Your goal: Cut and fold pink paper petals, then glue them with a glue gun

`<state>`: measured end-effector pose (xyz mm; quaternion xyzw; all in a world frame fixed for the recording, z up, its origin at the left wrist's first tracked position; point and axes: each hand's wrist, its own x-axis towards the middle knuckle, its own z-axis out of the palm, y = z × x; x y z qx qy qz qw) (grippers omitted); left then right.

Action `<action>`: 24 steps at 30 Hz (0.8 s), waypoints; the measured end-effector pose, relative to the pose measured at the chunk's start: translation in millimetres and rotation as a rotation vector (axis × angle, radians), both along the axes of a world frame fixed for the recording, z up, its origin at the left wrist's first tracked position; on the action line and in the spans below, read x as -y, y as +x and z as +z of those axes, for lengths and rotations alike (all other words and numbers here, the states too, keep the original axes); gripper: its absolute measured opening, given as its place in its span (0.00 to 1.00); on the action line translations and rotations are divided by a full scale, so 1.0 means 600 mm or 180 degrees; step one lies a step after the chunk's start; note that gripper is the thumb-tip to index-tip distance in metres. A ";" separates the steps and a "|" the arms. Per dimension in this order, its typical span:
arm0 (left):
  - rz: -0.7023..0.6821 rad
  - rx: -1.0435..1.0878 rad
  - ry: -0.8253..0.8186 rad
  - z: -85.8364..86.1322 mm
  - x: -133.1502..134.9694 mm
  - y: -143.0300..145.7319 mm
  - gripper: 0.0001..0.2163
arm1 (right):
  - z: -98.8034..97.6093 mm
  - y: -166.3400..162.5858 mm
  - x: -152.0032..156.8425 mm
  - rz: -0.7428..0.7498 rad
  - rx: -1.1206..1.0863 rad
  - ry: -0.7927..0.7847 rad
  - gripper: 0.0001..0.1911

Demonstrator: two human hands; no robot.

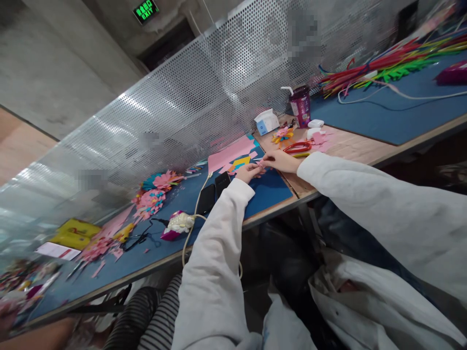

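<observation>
Above the blue tabletop (268,192), my two hands meet over a small pink piece (260,164) that looks like paper. My left hand (248,172) is closed, its fingertips on the piece from the left. From the right, my right hand (279,161) pinches the same piece with thumb and fingers. The piece is mostly covered by my fingers, so its shape is unclear. Just behind them lie yellow paper (241,162) and a large pink paper sheet (228,153). Red-handled scissors (297,147) rest beyond my right hand.
Two black phone-like objects (206,198) and a power strip (181,222) with a cable lie left. Pink paper flowers (149,203) stand farther left. A purple cup (301,107) with a straw and a small carton (266,121) stand behind, before a perforated metal screen (175,107).
</observation>
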<state>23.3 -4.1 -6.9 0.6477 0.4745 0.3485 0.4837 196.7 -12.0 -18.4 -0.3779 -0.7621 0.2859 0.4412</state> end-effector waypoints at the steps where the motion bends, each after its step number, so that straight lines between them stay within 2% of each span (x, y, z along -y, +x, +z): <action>1: -0.0001 0.0027 0.0002 0.001 0.001 0.000 0.13 | 0.001 0.001 0.001 0.0015 0.0026 -0.0051 0.11; 7: 0.0023 0.0015 0.0037 0.002 0.007 0.001 0.13 | 0.003 0.005 0.002 0.0229 -0.0022 -0.0298 0.17; 24: -0.0039 -0.0031 0.0013 0.001 0.004 0.001 0.14 | 0.012 0.004 0.011 0.0166 -0.0251 -0.0397 0.15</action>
